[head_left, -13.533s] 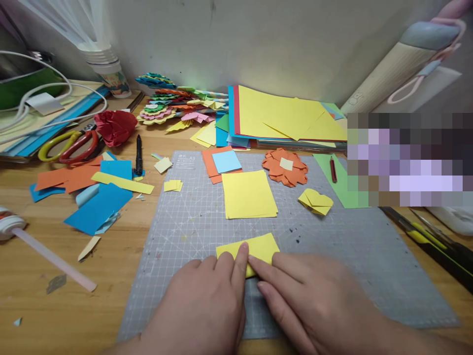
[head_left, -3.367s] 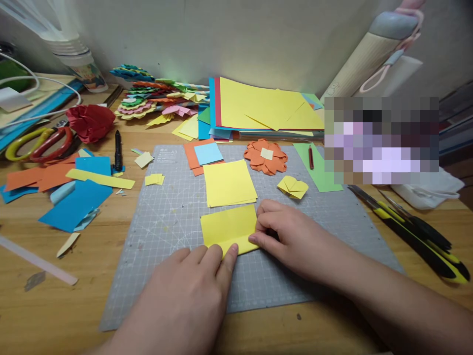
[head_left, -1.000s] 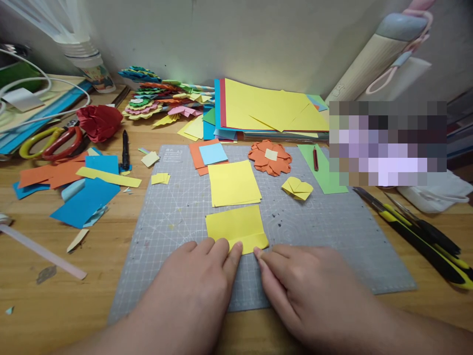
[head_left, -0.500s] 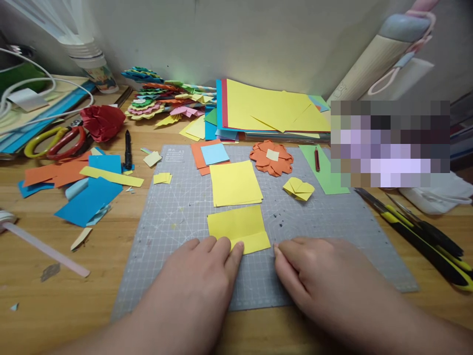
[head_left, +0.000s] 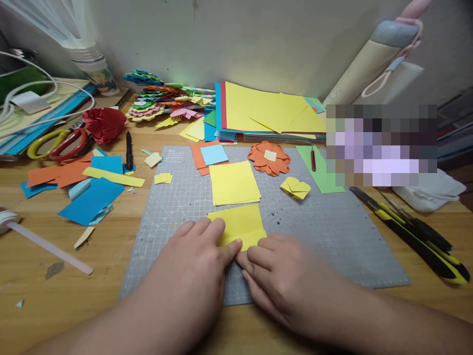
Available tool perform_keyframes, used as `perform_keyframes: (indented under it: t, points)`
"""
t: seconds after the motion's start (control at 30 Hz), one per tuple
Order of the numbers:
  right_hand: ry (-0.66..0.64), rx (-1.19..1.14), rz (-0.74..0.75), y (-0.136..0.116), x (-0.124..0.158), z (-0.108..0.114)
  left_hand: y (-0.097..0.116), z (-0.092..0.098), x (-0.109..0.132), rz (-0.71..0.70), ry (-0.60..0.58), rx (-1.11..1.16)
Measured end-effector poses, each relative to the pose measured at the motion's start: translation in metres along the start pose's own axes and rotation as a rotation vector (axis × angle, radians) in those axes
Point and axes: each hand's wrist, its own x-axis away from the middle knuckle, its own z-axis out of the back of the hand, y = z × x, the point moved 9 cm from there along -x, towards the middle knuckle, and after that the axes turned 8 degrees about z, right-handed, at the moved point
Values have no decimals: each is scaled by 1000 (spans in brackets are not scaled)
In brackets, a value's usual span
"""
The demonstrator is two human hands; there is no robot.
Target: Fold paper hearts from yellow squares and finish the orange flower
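A folded yellow paper [head_left: 240,222] lies on the grey cutting mat [head_left: 318,236], with a narrow strip turned up along its near edge. My left hand [head_left: 199,261] holds it down, fingers bent over its left side and thumb on the fold. Curled and closed, my right hand [head_left: 281,271] meets the near edge of the same sheet, its thumb close to the left thumb. Just beyond are stacked yellow squares [head_left: 235,182]. A folded yellow petal [head_left: 295,188] and an orange paper flower [head_left: 269,158] with a pale square at its centre lie farther right.
A utility knife [head_left: 410,236] lies right of the mat. To the left are blue paper scraps [head_left: 94,199], scissors [head_left: 61,140] and a red paper flower [head_left: 104,124]. Coloured sheets [head_left: 269,108] are stacked against the wall. A dark red pencil stub [head_left: 313,159] rests on green paper [head_left: 328,177].
My right hand has slid left along the near edge of the yellow paper, from its right corner to beside my left thumb. My left hand stays on the paper. The view has shifted slightly.
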Motion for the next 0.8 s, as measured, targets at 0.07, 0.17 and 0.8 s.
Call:
perform_keyframes:
  t: [0.07, 0.17, 0.8]
  points:
    - [10, -22, 12, -2, -3, -2, 1, 1, 0, -12, 4, -1]
    - [36, -13, 32, -5, -8, -3, 4, 0, 1, -40, -1, -17]
    - [23, -156, -530, 75, 15, 16, 6, 1, 1, -73, 40, -18]
